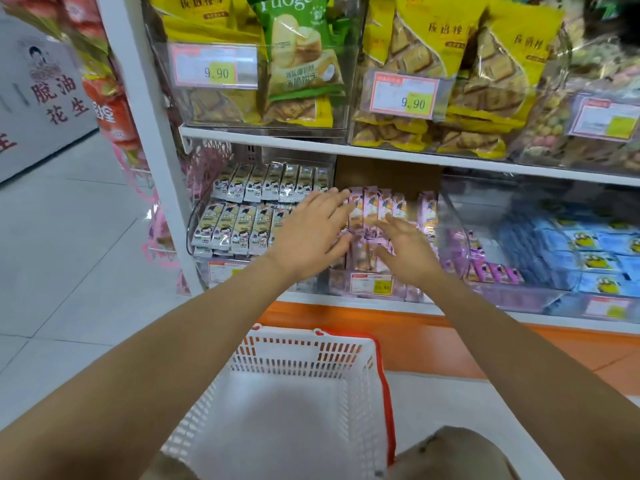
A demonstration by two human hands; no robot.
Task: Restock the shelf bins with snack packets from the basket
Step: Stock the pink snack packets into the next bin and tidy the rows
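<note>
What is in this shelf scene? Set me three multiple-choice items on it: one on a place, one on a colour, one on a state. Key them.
1. The basket sits: A on the top shelf; B below the bottom shelf, nearer the viewer; C hooked on a wrist.
2. The packets being touched are: A blue; B pink; C yellow.
3. The left hand and right hand are: A fists; B gripping a bag; C open, spread.

Key: B, its red rim lies under the shelf edge; B, pink wrappers meet both hands; C, neither curls round anything.
</note>
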